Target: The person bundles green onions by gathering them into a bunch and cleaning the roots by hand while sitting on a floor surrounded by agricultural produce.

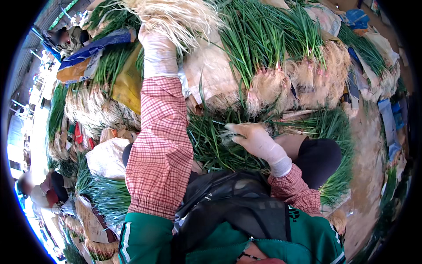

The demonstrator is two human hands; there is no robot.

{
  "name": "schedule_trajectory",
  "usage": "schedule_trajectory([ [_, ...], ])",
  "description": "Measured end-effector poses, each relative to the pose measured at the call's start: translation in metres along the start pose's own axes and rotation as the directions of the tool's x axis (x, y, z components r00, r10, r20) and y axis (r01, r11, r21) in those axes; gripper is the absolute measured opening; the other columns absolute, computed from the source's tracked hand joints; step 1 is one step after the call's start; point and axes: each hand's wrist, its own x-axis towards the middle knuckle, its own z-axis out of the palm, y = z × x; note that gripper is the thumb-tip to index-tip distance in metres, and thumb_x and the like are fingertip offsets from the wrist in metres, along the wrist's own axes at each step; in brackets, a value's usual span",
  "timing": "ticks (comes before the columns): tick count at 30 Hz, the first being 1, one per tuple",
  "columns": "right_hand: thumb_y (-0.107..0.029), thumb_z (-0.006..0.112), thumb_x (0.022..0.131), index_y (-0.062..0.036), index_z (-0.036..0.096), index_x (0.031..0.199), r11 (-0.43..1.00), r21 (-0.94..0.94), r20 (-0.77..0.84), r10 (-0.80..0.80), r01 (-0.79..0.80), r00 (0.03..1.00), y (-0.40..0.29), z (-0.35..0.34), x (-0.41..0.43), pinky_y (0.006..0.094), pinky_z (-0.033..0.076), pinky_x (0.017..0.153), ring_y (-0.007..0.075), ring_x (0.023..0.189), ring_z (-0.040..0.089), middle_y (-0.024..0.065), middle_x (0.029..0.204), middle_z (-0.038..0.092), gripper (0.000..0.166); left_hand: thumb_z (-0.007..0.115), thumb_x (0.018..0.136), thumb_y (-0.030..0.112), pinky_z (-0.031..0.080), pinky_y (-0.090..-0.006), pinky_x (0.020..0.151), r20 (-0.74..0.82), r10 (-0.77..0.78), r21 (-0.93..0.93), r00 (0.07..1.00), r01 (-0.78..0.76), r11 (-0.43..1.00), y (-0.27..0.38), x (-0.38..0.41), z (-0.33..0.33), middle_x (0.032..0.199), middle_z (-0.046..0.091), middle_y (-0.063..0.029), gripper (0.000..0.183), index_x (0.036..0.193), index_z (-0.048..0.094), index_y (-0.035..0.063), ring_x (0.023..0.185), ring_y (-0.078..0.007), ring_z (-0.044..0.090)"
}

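Note:
My left hand point(153, 36), in a pale, soiled glove, reaches far forward at the top left. Its fingers are hidden by a thick bunch of pale stringy roots point(179, 18), so its grip cannot be told. Over my lap is my right hand point(254, 137), also gloved in white, with thumb and fingers apart and thin pale wisps by the fingertips. Loose green leaves point(217, 145) lie beneath and beside it. Just ahead, bunches of green onion-like plants point(263, 43) lie with reddish bulb ends and matted roots point(268, 87) towards me.
Root-ended bunches point(99, 105) are stacked at the left, beside a yellow sack point(127, 82) and a white sack point(107, 156). More green leaves point(339, 158) lie by my right knee. Bare brown ground point(367, 171) shows farther right. Two people point(74, 38) point(47, 189) sit at the far left.

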Motion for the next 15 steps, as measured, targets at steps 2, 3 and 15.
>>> schedule_trajectory([
  [2,-0.025,0.067,0.084,0.0015,0.049,0.13,0.998,0.028,-0.186,0.066,-0.062,0.98,0.01,-0.015,0.003,0.0355,0.043,0.099,0.0277,0.116,0.057,0.0203,0.127,0.056,0.056,0.042,0.095,0.023,0.049,-0.0387,0.093,-0.135,0.038,0.087,0.99,-0.026,0.996,0.004,0.013,0.011,0.118,0.06,-0.0184,0.037,0.119,0.054,-0.0017,0.105,-0.0273,0.06],
  [3,-0.03,0.066,0.085,0.0033,0.044,0.134,0.987,0.147,-0.246,0.104,-0.069,0.964,0.005,-0.031,0.011,0.0354,0.043,0.1,0.0288,0.116,0.056,0.0214,0.131,0.052,0.063,0.042,0.095,0.023,0.049,-0.0385,0.093,-0.161,0.059,0.12,0.985,-0.04,0.992,0.01,0.016,0.011,0.117,0.06,-0.0183,0.037,0.119,0.054,-0.0017,0.105,-0.0272,0.06],
  [15,-0.012,0.055,0.092,-0.0087,0.064,0.111,0.907,0.269,-0.46,-0.174,0.324,0.871,-0.134,-0.134,0.129,0.0261,0.056,0.073,0.0153,0.088,0.067,0.0097,0.097,0.067,0.021,0.044,0.094,0.022,0.05,-0.0364,0.09,-0.202,0.193,0.324,0.96,-0.12,0.938,0.057,0.018,-0.004,0.115,0.061,-0.0174,0.036,0.118,0.055,-0.0019,0.103,-0.0257,0.061],
])
